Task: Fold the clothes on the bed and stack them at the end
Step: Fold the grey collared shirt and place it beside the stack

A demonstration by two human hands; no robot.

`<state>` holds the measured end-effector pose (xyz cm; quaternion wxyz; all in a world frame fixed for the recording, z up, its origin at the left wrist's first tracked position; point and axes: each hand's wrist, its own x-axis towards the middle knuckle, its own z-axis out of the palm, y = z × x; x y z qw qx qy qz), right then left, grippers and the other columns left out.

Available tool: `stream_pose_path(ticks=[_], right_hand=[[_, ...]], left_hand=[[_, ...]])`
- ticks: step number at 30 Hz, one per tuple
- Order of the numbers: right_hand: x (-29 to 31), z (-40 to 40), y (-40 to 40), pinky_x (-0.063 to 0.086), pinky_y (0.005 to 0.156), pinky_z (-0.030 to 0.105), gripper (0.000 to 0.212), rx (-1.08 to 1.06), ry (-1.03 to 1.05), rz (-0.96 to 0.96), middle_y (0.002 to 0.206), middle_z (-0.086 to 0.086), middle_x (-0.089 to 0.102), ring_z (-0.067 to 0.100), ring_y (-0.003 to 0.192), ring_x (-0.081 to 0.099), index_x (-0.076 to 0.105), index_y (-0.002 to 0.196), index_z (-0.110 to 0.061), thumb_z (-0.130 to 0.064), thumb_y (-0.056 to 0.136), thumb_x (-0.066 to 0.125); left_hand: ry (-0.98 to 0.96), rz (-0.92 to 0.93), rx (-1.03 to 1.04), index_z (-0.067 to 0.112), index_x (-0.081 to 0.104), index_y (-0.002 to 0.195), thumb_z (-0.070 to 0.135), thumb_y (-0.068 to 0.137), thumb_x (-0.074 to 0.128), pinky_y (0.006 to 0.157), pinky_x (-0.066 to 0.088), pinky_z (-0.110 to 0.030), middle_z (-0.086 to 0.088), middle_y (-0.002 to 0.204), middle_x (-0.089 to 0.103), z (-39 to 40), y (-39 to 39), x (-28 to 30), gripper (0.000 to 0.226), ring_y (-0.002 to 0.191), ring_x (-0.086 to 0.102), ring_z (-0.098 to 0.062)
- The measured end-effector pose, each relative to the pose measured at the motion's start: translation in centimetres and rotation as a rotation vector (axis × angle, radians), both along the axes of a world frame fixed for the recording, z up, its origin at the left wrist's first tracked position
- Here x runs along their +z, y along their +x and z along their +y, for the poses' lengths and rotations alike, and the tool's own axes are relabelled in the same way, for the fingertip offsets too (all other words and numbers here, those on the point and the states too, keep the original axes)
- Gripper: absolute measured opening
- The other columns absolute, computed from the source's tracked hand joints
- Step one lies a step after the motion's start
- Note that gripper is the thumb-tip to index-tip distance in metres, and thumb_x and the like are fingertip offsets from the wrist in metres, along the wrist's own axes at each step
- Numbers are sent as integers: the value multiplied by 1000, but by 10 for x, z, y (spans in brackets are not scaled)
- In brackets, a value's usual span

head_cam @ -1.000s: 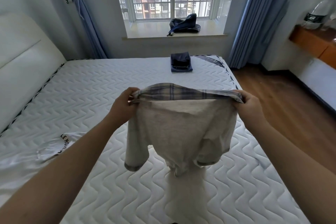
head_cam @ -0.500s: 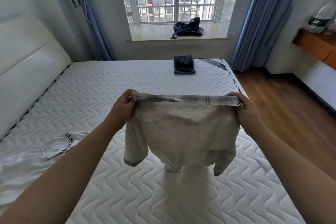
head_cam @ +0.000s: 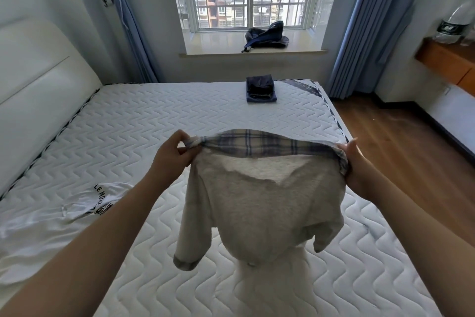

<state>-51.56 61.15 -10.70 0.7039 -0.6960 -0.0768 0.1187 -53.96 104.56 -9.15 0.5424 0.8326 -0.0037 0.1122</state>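
A grey short-sleeved top point(head_cam: 264, 203) with a blue plaid band along its upper edge hangs in the air over the white quilted mattress point(head_cam: 133, 121). My left hand point(head_cam: 171, 157) pinches the band's left corner and my right hand point(head_cam: 357, 165) grips its right corner, stretching the edge between them. The sleeves dangle and the lowest part of the top touches the bed. A folded dark blue garment point(head_cam: 261, 88) lies at the far end of the mattress. A white T-shirt point(head_cam: 46, 224) with black lettering lies spread and crumpled at the left.
A white padded headboard point(head_cam: 33, 85) runs along the left side. On the windowsill lies a dark bag point(head_cam: 266, 36). Blue curtains point(head_cam: 359, 26) flank the window. Wooden floor point(head_cam: 401, 141) lies to the right, with a wooden shelf point(head_cam: 447, 62) holding a plastic bottle point(head_cam: 457, 24).
My hands have tilted the held edge so more of the plaid band shows again. The view has shifted slightly toward the bed and the sleeves have swung.
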Motion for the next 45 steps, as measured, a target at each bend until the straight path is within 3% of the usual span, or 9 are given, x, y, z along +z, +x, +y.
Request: stream_pose_path(ticks=[2,6,13,16,27,31,34,39,45], right_hand=[[1,2,-3,54,90,29,82,-44,24,101,117,5,71,17,110,66,68,121,-17,-79,79,33],[7,4,-8,50,75,18,30,-52,-319,-66,99,-13,72,9,97,65,72,104,-40,-59,86,57],[14,6,-4,50,87,23,23,-166,-393,-256,95,-11,74,9,94,67,75,88,-33,-11,84,75],[23,4,-3,46,85,9,33,-216,-440,-369,95,-21,74,3,97,67,73,85,-42,-9,88,70],[39,20,2,40,105,30,22,-260,-574,-633,120,-12,66,11,119,57,76,103,-32,-15,91,68],[41,28,2,46,83,15,15,-304,-608,-654,95,-11,73,-1,85,63,78,100,-19,-13,92,67],[39,32,3,39,66,7,11,-383,-639,-641,74,-24,64,1,69,59,77,95,-17,-17,92,66],[39,24,14,38,70,9,7,-366,-751,-701,75,-20,63,8,72,48,78,91,-17,-14,87,72],[47,16,25,49,67,34,7,-113,-1030,-888,87,9,68,28,72,63,78,84,-8,-5,77,80]], left_hand=[[73,-184,60,24,51,78,9,79,77,58,50,-23,-2,89,60,4,1,0,31,74,60,-15],[371,-546,102,21,47,74,0,78,76,82,44,-10,1,106,62,5,-1,9,35,100,58,-12],[738,-773,-76,-2,63,77,3,79,74,98,46,-25,-16,110,69,4,0,35,12,107,63,-27],[830,-749,-39,-3,67,84,3,76,79,84,54,-39,-16,102,71,7,2,45,15,94,66,-31],[889,-386,236,-2,64,74,8,91,64,57,37,-31,-15,72,60,-8,13,33,20,59,48,-24],[810,-36,224,8,57,108,16,97,49,77,52,-44,-17,104,57,-10,20,22,16,92,60,-35],[590,-51,-53,23,43,140,6,92,62,102,46,-45,-10,142,39,-4,20,23,54,124,46,-28],[661,-142,-259,12,71,94,-5,94,53,96,41,-30,-8,132,51,7,21,25,25,118,48,-23],[798,-86,-283,10,63,93,-1,92,54,82,49,-34,-4,104,57,9,29,30,14,93,56,-23]])
